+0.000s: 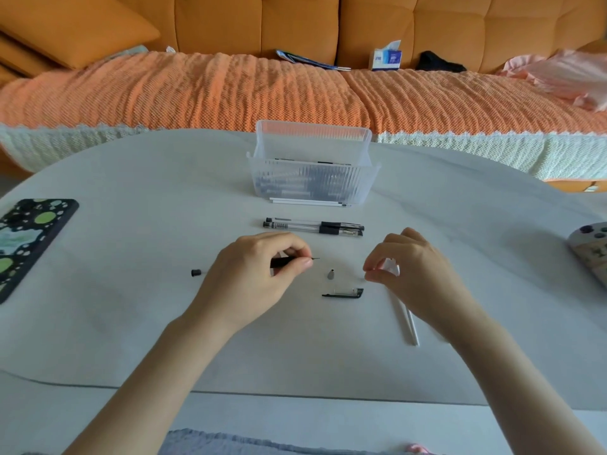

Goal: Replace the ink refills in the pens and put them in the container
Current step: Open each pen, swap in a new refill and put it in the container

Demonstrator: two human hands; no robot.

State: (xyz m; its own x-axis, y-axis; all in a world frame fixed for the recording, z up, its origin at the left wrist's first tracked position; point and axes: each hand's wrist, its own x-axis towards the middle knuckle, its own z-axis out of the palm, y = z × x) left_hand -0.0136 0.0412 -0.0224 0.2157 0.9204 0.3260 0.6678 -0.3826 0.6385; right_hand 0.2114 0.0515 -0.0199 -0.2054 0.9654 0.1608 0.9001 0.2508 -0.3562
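My left hand (256, 277) grips a pen barrel (279, 262) with a black grip, its thin tip sticking out to the right past my fingers. My right hand (414, 274) pinches something small and white (391, 266), mostly hidden by the fingers. Between the hands lie a metal nose cone (331, 274) and a black pen cap (345, 293). A small black end plug (196, 272) lies left of my left hand. Two white refill tubes (405, 320) lie under my right hand. Two assembled pens (313, 226) lie in front of the clear ribbed container (312, 178), which holds several pens.
More white refills (308, 201) lie against the container's front. A phone in a patterned case (26, 241) sits at the table's left edge, and a remote-like object (591, 247) at the right. An orange sofa with a tissue box (386, 57) runs behind the table.
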